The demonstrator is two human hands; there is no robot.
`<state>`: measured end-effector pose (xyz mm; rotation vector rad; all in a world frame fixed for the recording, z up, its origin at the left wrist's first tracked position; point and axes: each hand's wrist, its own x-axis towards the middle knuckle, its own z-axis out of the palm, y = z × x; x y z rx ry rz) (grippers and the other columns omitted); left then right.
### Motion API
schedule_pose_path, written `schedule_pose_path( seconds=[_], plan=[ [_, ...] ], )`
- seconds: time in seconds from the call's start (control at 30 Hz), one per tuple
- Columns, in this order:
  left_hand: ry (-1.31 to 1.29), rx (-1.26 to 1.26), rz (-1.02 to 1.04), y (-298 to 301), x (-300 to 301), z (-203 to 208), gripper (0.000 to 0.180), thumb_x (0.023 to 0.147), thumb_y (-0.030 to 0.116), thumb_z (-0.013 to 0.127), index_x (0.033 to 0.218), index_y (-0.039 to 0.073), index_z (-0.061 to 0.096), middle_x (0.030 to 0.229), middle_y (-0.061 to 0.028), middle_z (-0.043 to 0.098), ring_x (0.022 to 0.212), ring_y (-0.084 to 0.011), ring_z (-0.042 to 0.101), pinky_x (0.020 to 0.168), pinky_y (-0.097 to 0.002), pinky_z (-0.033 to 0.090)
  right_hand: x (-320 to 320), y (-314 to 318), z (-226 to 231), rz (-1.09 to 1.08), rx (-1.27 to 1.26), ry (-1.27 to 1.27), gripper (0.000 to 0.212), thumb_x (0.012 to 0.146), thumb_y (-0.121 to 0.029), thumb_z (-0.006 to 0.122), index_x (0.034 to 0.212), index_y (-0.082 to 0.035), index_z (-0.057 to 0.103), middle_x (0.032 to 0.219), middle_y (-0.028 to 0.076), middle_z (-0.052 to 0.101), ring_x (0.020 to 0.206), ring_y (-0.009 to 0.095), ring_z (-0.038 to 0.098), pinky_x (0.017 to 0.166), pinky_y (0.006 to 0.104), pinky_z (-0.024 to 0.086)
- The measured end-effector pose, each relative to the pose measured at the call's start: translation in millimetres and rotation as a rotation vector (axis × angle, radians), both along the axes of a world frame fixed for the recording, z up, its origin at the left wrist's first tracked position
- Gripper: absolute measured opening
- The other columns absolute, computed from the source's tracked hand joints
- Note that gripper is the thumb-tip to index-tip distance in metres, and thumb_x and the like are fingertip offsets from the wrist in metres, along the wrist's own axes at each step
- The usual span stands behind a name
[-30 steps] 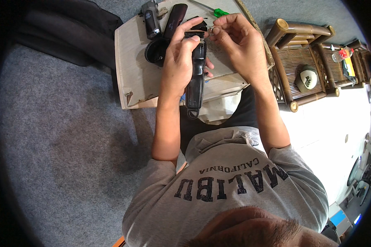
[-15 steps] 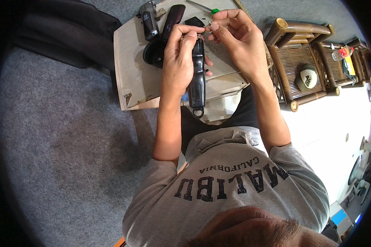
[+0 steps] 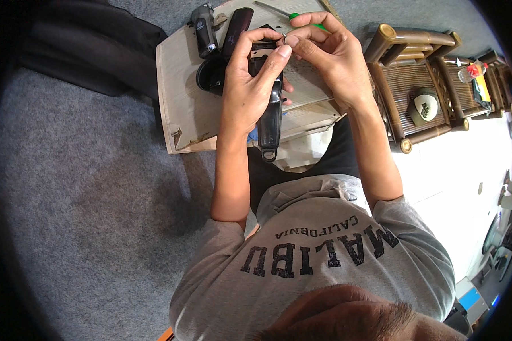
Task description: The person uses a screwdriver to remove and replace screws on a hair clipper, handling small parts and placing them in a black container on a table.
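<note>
My left hand (image 3: 246, 94) is wrapped round a black hair dryer housing (image 3: 271, 122), with a hanging loop at its near end. Some of its fingertips show past the right side of the handle. A round black open barrel (image 3: 210, 75) lies just left of that hand; whether it joins the handle is hidden. My right hand (image 3: 335, 59) pinches a small shiny metal piece (image 3: 285, 37) between thumb and forefinger, over the housing's far end. The left thumb and forefinger reach up close to this piece. Its exact kind is too small to make out.
On the worn wooden table (image 3: 179, 102) lie a dark grey device (image 3: 203, 28), a dark maroon cover (image 3: 237, 33) and a green-handled screwdriver (image 3: 272, 8). A bamboo chair (image 3: 407, 74) holding a cap (image 3: 424, 108) stands to the right. Black cloth (image 3: 96, 45) hangs at the left.
My left thumb has lifted off the housing and stretched toward the right fingertips. The right hand has shifted slightly left with the metal piece. The housing's near end has moved slightly left.
</note>
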<state>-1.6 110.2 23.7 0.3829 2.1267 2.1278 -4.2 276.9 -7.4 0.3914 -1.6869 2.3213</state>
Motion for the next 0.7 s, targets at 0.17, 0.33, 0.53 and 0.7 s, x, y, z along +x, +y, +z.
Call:
schedule_pose_path(
  seconds=[0.17,0.33,0.53,0.7],
  plan=[
    [-0.008,0.022,-0.002,2,0,2,0.027,0.103,0.025,0.071,0.124,0.010,0.064,0.095,-0.0054,0.071,0.062,-0.0115,0.067,0.046,-0.0269,0.056,1,3,0,0.011,-0.010,-0.012,0.032,0.098,-0.006,0.073,0.126,0.003,0.061,0.102,0.009,0.078,0.096,0.011,0.073,0.083,0.0230,0.056],
    [-0.008,0.042,-0.006,1,-1,2,0.025,0.104,0.024,0.070,0.124,0.010,0.068,0.094,-0.0064,0.071,0.063,-0.0114,0.067,0.047,-0.0267,0.057,2,4,2,0.015,-0.015,-0.036,0.032,0.096,-0.006,0.075,0.125,0.002,0.062,0.100,0.010,0.080,0.096,0.012,0.074,0.083,0.0235,0.057],
    [0.010,0.105,-0.016,-4,-4,-3,0.021,0.104,0.021,0.070,0.122,0.010,0.071,0.094,-0.0070,0.072,0.065,-0.0112,0.068,0.049,-0.0267,0.058,6,3,6,0.047,-0.038,-0.059,0.033,0.094,-0.005,0.079,0.122,0.001,0.062,0.098,0.011,0.080,0.092,0.013,0.076,0.083,0.0251,0.058],
    [-0.002,0.201,-0.016,-7,-8,-11,0.020,0.104,0.022,0.071,0.118,0.008,0.070,0.092,-0.0068,0.071,0.064,-0.0117,0.068,0.049,-0.0269,0.058,4,3,3,0.052,0.003,-0.028,0.031,0.094,-0.004,0.078,0.119,0.002,0.061,0.097,0.012,0.080,0.090,0.012,0.076,0.081,0.0237,0.058]
  ],
)
